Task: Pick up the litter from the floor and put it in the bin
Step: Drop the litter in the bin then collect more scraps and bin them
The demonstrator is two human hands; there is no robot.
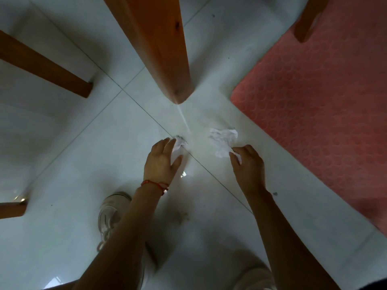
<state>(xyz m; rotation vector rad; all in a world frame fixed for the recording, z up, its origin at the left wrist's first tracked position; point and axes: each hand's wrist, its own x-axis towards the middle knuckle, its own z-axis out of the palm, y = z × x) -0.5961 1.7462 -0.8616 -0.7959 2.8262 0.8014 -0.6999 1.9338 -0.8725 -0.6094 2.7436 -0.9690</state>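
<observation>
Two crumpled white papers lie on the pale tiled floor. The smaller paper point(179, 143) sits under the fingertips of my left hand point(162, 159), whose fingers are spread over it and touching it. The larger paper point(223, 140) lies to the right. My right hand point(248, 164) pinches its near edge between thumb and fingers. A tiny white scrap point(183, 174) lies on the tile just below my left thumb. No bin is in view.
A thick wooden furniture leg point(163, 49) stands right behind the papers. More wooden legs are at the left point(44, 65), lower left point(11, 209) and top right point(307, 19). A pink textured mat point(324, 105) covers the floor on the right. My white shoe point(111, 214) is near my left forearm.
</observation>
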